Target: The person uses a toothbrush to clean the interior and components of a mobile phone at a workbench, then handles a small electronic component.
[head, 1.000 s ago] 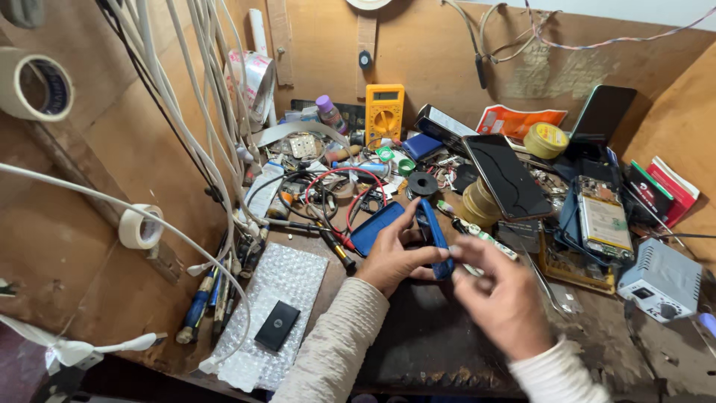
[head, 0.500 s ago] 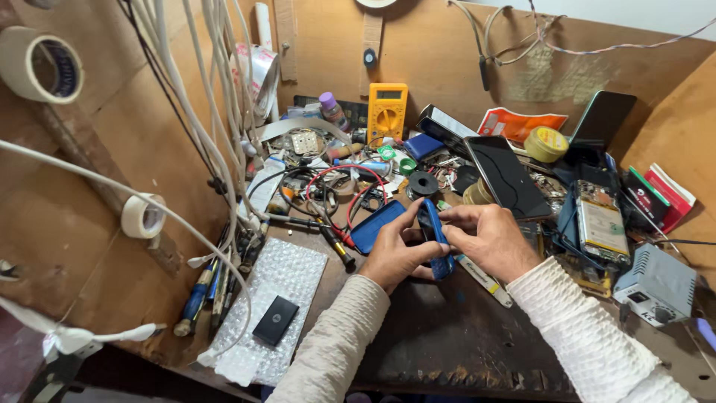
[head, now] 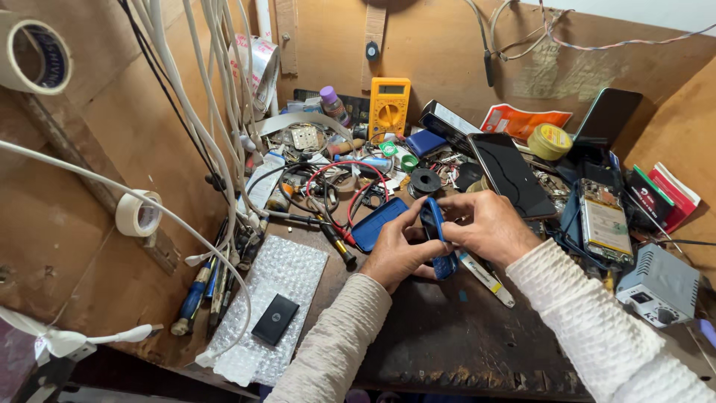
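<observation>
Both hands are meeting over the middle of the cluttered desk (head: 462,336), and together they are gripping a small blue phone (head: 436,239) that is standing on edge between them. The left hand (head: 399,254) is wrapping its fingers around the phone's near and left side, with the thumb pressing high on it; the right hand (head: 488,227) is pinching the far top end from the right. Much of the phone is lying hidden behind the fingers, so its face is hard to make out.

Just left of the hands a blue back cover (head: 378,222) is lying open-side up like a shallow tray; what it is holding, if anything, cannot be told. A sheet of bubble wrap (head: 287,272) at near left is carrying a small black square part (head: 275,319). A roll of tape (head: 139,213) is hanging on the left wall. At the right, a grey box (head: 660,287) is being cut off by the sleeve and the picture's edge.
</observation>
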